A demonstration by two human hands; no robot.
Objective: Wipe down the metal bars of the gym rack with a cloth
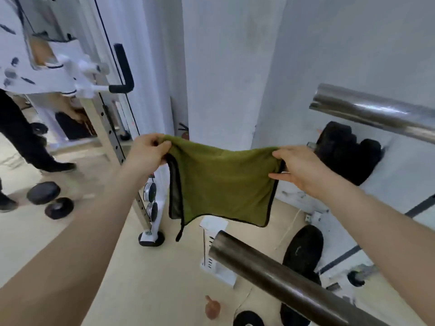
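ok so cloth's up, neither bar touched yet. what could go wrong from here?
1. The cloth is pinched only at its top corners by left hand and right hand; a slip could drop it.
2. Its dangling loop hangs near the lower bar end and might snag.
3. A person and loose plates are close on the left: possible bump or trip.

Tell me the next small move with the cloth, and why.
Probably lower the green cloth onto the end of the near dark bar and fold it round. The left hand and right hand pinch its top corners, so it hangs spread in the air, touching neither that bar nor the shiny upper bar; no wiping contact exists yet.
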